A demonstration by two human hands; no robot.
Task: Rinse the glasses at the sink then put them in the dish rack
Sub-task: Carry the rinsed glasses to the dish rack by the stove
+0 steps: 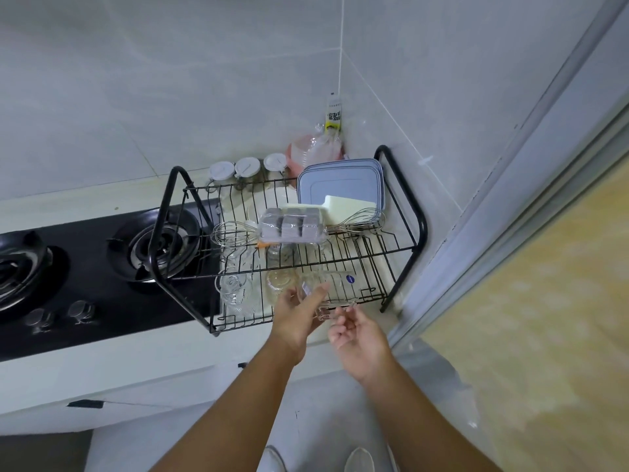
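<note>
nearest the camera, both forearms reach up to the front edge of the dish rack (401,212), which stands at the right end of the worktop (112,362), beside the hob (102,277). the left hand (299,311) curls around the near side of a clear glass (323,291), thumb over its upper side, holding it at the rack's lower tier near the front right corner. the right hand (354,332) sits just beside it with fingers loosely bent, fingertips at a clear part by the glass's near end; whether it actually grips is hard to tell

the glass is transparent, lies roughly on its side and carries a small blue sticker (350,279)

judging by the lower tier, the task is well along: several clear glasses (235,291) already sit toward its front left, and this one seems about to be set down. no sink shows, so how many are left is unknown

further back, the upper tier holds whisks (231,233), a plastic box (292,226) and grey lids (340,182), with jars (248,166) against the wall
</note>
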